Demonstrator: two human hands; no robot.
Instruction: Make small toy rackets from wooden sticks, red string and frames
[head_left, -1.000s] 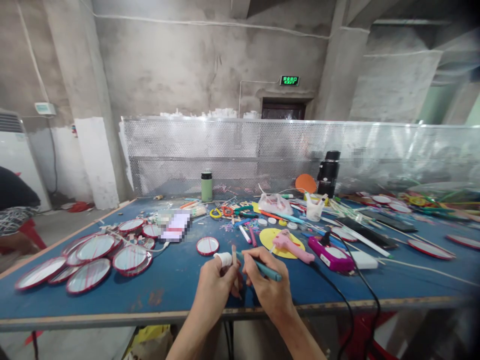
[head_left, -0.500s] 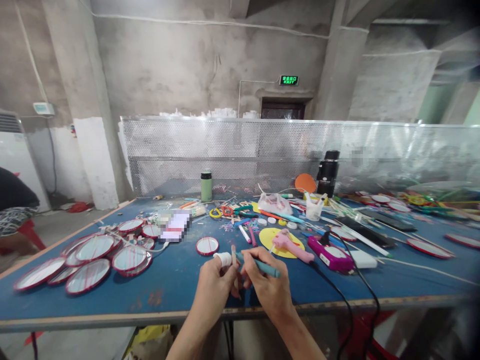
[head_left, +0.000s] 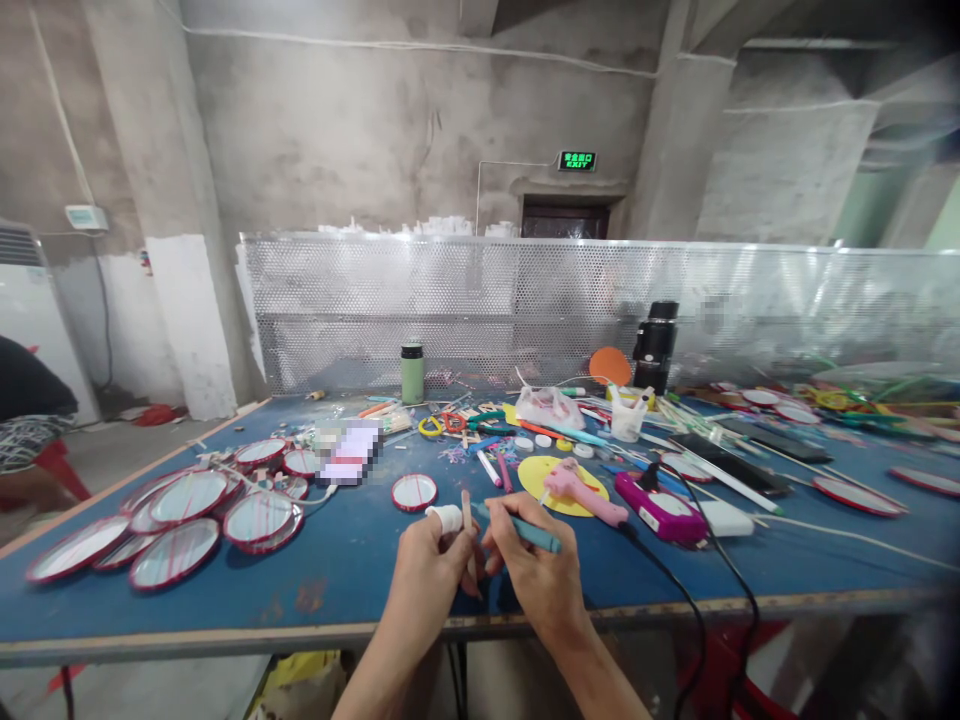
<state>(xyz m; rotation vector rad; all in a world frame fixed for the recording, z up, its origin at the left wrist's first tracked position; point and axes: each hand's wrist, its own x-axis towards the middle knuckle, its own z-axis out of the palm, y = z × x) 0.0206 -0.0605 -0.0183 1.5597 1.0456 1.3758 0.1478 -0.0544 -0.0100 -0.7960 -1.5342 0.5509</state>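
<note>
The blue tabletop [head_left: 337, 580] is smooth and matte, marred by a rusty brown patch, and is edged along the front by a pale wooden strip. Behind it, a perforated metal screen [head_left: 382, 300] is set up before a wall of rough grey concrete. At the left, overlapping flat discs [head_left: 176, 553] are piled, their pale, glossy faces bordered by red rims; a similar single disc [head_left: 414, 491] is laid apart, just beyond the left hand [head_left: 429, 560]. On the right, a pink plastic glue gun [head_left: 581, 492] is rested across a flat yellow disc [head_left: 534, 478], near a glossy purple power strip [head_left: 660, 507] into which a black plug is fitted. A thin, flat wooden stick [head_left: 468, 520] is pinched between the thumb and fingers of the left hand, one finger of which is wrapped in white material [head_left: 448, 517]. The stick is held nearly upright at the front of the table, between the two hands. A slim teal marker [head_left: 536, 535] is gripped in the right hand [head_left: 544, 580] as a pen is held, its rear end slanted down to the right; whether the stick is touched by its tip cannot be made out. Both hands are curled closed and brought close together, with the forearms extended from the bottom edge and angled inward toward each other.
</note>
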